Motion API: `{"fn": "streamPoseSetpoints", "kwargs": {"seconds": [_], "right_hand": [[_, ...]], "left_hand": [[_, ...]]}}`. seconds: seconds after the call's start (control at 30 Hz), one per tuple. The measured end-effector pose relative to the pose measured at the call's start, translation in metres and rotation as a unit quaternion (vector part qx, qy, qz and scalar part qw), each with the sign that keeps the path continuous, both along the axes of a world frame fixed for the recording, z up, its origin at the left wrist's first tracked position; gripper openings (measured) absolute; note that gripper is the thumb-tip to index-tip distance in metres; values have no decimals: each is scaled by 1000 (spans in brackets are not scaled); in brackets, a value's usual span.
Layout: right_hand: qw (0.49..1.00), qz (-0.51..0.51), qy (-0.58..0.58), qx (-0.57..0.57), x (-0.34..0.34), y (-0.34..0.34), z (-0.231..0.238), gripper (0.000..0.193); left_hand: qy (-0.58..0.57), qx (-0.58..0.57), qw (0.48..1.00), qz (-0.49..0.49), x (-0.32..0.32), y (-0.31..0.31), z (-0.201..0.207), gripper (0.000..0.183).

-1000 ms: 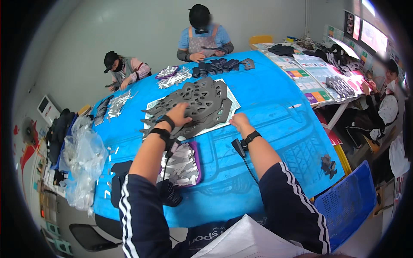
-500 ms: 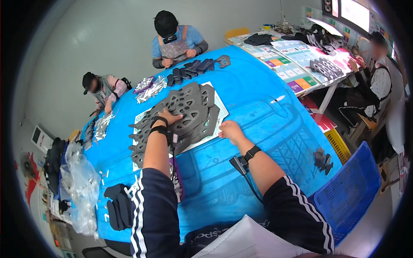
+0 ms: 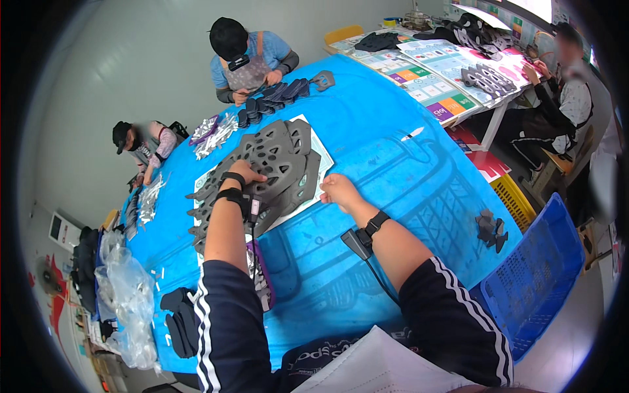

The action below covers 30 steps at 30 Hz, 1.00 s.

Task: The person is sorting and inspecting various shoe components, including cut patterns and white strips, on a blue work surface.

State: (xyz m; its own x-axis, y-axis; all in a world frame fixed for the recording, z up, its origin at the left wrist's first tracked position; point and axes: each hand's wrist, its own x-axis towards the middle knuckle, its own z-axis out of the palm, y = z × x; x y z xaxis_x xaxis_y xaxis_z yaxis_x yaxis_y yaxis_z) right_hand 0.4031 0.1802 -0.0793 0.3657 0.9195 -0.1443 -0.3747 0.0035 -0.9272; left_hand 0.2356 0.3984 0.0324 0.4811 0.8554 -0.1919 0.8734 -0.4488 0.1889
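Along the near side of a blue-covered worktable (image 3: 327, 268), a person works barehanded above a purple tray (image 3: 271, 295) of white strips (image 3: 258, 278), with dark pads (image 3: 185, 333) stacked to the left and a blue plastic crate (image 3: 531, 281) off the right edge. Small dark scraps (image 3: 486, 226) sit by the table's right side. Beyond the tray, a pile of grey perforated foam cutouts (image 3: 278, 187) overlaps a printed white sheet (image 3: 325, 154). It lies straight ahead and to the left, its long axis running from near left to far right. The left hand (image 3: 247, 173) is the closer one, resting on top, palm down and half open; whether it grips a piece cannot be told. The right hand (image 3: 341, 191) hovers just off the pile's right side, apart from it, fingers curled toward the thumb, its contents hidden from view. Farther right lies a pale blade-shaped object (image 3: 413, 134). At the far edge, a co-worker in an apron (image 3: 249, 65) bends over a row of dark pieces (image 3: 272, 99).
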Motion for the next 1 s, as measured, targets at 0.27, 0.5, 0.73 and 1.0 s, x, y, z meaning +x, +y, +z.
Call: {"fn": "streamPoseSetpoints", "kwargs": {"seconds": [0.27, 0.5, 0.73, 1.0], "right_hand": [[998, -38, -40, 2, -4, 0, -2, 12], [995, -57, -71, 35, -6, 7, -11, 13], [966, -95, -226, 80, 6, 19, -37, 12], [915, -168, -296, 217, -12, 8, -10, 11]], "left_hand": [[-195, -151, 964, -99, 14, -26, 81, 61], [-223, -296, 885, -281, 100, -144, 102, 39], [-246, -350, 821, -377, 174, -243, 54, 37], [-186, 44, 906, -379, 158, -196, -3, 44]]}}
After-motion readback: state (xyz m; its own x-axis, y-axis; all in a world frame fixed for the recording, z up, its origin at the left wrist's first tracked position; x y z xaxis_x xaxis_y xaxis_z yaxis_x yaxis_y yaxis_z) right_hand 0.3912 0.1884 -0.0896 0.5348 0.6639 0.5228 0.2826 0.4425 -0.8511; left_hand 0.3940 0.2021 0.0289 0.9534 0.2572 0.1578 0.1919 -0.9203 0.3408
